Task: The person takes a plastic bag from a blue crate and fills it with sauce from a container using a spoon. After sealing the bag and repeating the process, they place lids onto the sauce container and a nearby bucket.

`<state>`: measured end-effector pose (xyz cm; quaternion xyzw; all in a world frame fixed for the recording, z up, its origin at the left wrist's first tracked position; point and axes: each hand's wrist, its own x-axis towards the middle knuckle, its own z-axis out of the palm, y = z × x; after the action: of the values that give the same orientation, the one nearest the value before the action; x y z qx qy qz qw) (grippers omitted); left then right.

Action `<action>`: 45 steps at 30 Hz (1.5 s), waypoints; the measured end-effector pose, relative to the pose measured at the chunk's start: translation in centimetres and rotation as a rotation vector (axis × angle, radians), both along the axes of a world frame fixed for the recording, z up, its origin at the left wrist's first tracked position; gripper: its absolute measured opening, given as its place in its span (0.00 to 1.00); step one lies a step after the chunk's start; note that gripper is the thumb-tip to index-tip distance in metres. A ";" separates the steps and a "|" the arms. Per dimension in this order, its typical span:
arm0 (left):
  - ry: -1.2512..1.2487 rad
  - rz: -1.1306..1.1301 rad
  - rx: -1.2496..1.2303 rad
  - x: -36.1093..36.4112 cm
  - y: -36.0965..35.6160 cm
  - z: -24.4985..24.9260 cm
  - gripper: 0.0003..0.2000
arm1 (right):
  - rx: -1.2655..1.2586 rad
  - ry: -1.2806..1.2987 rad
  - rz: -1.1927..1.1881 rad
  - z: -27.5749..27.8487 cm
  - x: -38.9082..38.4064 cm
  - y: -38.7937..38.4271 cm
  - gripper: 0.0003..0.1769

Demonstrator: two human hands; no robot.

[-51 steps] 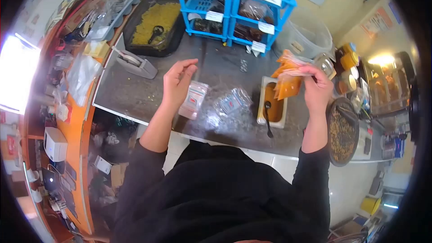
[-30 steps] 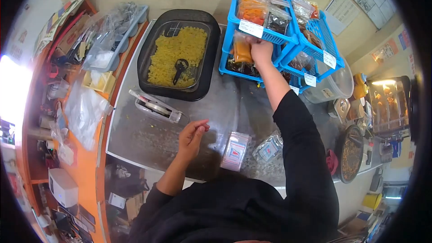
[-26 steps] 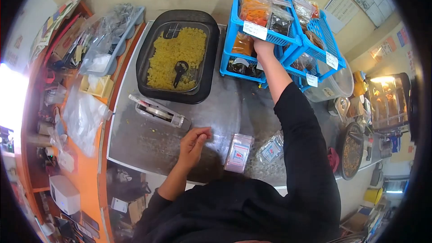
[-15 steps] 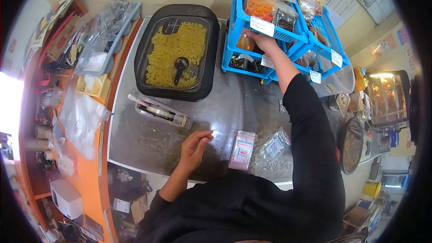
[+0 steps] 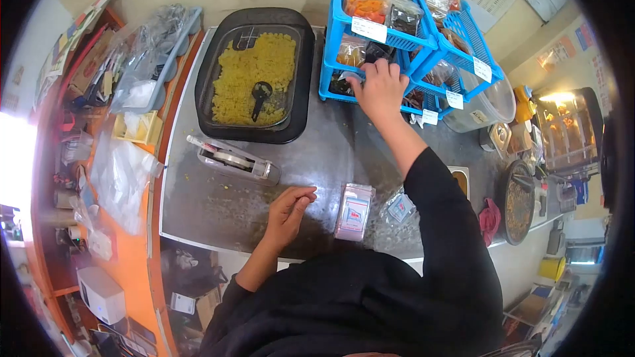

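My right hand [image 5: 382,92] is at the front of the blue stacked rack [image 5: 423,46], by its middle and lower tiers. Its fingers are spread and reach over the rack's edge, next to a dark packet [image 5: 378,53]; the fingertips are partly hidden. A bag of brownish contents [image 5: 352,51] sits in the same tier, left of the hand. Over the metal table, my left hand [image 5: 289,215] is loosely closed, thumb against the fingers, holding nothing visible. Nearest to it are a tape dispenser [image 5: 235,160] and a stack of small plastic zip bags [image 5: 354,211].
A black pan [image 5: 301,86] of yellow crumbly food holds a black scoop [image 5: 260,99]. A loose clear packet [image 5: 400,208] lies beside the zip bags. At right stand a clear tub [image 5: 479,112], a round dark pan [image 5: 518,201] and a red cloth [image 5: 489,221].
My right hand has drawn back out of the rack's middle tier and now sits in front of it, its fingers in view. The left hand stays put. The view has shifted slightly.
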<state>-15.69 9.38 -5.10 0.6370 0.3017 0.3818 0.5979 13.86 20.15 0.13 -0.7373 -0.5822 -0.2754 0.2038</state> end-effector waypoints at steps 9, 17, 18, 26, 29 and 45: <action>0.001 0.051 0.065 -1.6 -1.8 -0.4 0.10 | -0.074 -0.228 0.056 -1.3 1.8 2.6 0.11; -0.073 0.112 -0.073 -3.4 -3.3 -1.7 0.10 | -0.032 0.609 0.094 -3.7 0.3 0.1 0.19; -0.074 0.109 -0.090 -3.4 -3.4 -1.9 0.10 | -0.101 0.955 0.017 -3.8 -0.4 0.2 0.21; -0.072 0.061 -0.040 -3.2 -3.1 -1.5 0.10 | 0.184 1.787 -0.003 -5.4 -1.8 2.8 0.18; -0.066 0.064 -0.062 -3.3 -2.9 -1.8 0.10 | 0.164 1.556 0.040 -7.3 -1.5 3.9 0.14; -0.044 0.056 -0.032 -3.6 -2.3 -1.2 0.11 | 0.207 1.937 0.159 -1.4 -0.7 2.6 0.07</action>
<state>-19.29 7.12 -6.34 0.6101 0.3123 0.4073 0.6036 13.15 22.78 -1.27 -0.5815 -0.1838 0.4144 0.6756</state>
